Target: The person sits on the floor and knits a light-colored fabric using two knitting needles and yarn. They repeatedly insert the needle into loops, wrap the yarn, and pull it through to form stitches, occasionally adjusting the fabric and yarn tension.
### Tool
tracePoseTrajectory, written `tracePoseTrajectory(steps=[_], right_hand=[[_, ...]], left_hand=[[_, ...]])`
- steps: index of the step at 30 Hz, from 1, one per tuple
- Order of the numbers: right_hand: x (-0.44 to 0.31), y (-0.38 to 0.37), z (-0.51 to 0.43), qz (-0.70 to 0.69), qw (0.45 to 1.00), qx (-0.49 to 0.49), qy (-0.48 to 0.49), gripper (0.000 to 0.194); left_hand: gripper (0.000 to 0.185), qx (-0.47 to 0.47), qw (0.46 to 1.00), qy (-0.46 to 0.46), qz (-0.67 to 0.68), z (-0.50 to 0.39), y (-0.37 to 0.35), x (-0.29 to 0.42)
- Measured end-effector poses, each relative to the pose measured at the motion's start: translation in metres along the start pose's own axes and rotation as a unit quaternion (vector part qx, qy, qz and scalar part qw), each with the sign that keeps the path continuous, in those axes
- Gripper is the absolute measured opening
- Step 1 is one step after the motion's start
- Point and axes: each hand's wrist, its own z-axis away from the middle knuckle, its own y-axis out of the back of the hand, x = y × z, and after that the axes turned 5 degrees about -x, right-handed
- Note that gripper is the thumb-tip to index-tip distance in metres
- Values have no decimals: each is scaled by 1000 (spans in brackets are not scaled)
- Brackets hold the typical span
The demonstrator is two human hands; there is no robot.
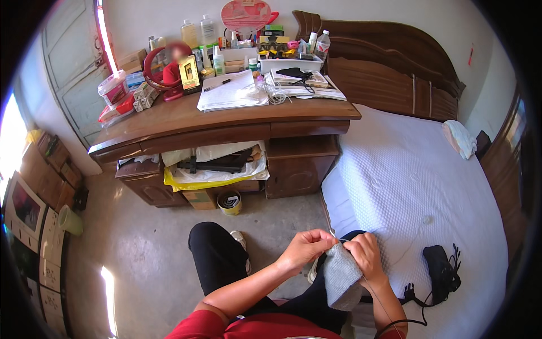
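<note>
My left hand [308,250] pinches the top edge of a grey knitted piece [342,277], with a thin needle tip [332,233] showing beside its fingertips. Close on its right, my right hand [365,256] is curled at the same edge; what lies inside its fingers is hidden. The knitting hangs below both hands, over my lap. A thin dark needle or cable [383,303] runs from under my right hand down along the forearm. On the bed, a small pale ball, apparently yarn [427,220], has a faint strand leading towards my hands.
To the right is a bed with a white quilted cover [406,169], bearing a black pouch with cords [441,271]. Ahead stands a wooden desk [237,116] crowded with papers [228,91], bottles and a propped phone [189,73]. A small bucket [229,203] sits on the floor beneath.
</note>
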Motion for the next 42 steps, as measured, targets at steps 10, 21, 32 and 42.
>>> tracePoseTrajectory(steps=[10, 21, 32, 42], right_hand=[[12, -8, -16, -72, 995, -52, -43, 28], [-4, 1, 0, -2, 998, 70, 5, 27], [-10, 4, -5, 4, 998, 55, 18, 26], [8, -14, -29, -246, 966, -27, -68, 45]], left_hand=[[19, -12, 997, -3, -71, -4, -4, -15], [19, -5, 999, 22, -25, 5, 2, 15], [10, 15, 999, 37, -6, 6, 10, 17], [11, -9, 991, -72, -115, -1, -6, -2]])
